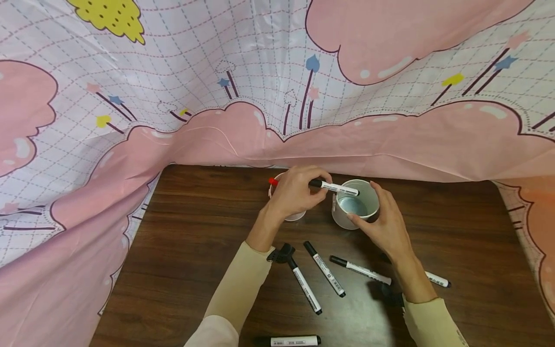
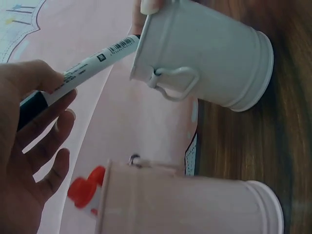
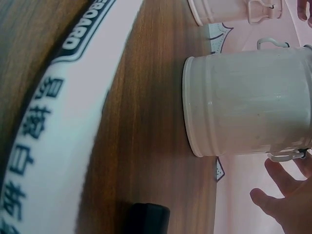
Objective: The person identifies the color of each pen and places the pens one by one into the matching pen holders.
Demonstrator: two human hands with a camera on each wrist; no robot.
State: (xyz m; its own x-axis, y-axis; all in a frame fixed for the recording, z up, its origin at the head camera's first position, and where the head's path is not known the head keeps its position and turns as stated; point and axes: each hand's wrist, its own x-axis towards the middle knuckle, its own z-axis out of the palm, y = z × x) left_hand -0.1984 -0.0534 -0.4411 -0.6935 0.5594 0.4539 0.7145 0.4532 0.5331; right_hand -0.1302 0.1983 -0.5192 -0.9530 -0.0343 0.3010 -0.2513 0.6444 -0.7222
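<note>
Slim white plastic marker with a black cap [image 1: 335,187], smooth and cylindrical, barcode label on the barrel; pinched in the left hand [image 1: 296,192], grip closed on the capped end. Long axis near level, lying roughly 9 to 3 o'clock, bare end over the rim of the white ribbed metal pail [image 1: 354,204]. Right hand [image 1: 384,222] cupped round that pail at its 4 o'clock side, grip curled on the wall. Pale pink pail [image 1: 287,214] with a red-capped marker [image 1: 272,181] at 9 o'clock of it, on the dark wood-grain tabletop [image 1: 195,231]. Loose markers [image 1: 324,268] toward 6 o'clock. Glossy pink cartoon cloth [image 1: 390,140] behind.
</note>
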